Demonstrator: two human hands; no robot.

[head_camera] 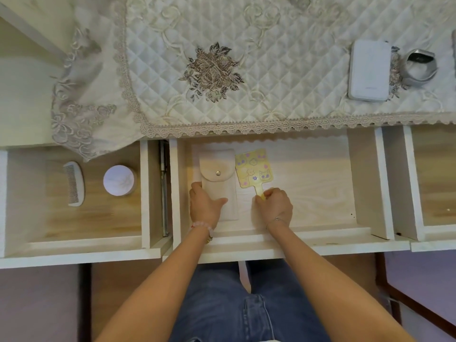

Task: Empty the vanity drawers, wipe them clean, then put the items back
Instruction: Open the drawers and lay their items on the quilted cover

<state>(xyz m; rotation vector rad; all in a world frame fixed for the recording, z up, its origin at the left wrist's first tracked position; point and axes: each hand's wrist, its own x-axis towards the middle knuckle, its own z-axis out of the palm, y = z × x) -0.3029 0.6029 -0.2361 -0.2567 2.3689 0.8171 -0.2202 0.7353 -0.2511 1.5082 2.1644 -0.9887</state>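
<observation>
Three open drawers (246, 240) hold one pouch (217, 169), one mirror (254, 171), one comb (74, 183), one jar (119, 180).

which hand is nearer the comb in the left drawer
Left. The left hand holds the beige snap pouch in the middle drawer, one drawer right of the comb. The right hand is farther right, pinching the yellow hand mirror by its handle.

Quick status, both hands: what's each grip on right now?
Left hand: closed, holding the beige pouch by its left edge.
Right hand: closed, pinching the handle of the yellow hand mirror.
</observation>
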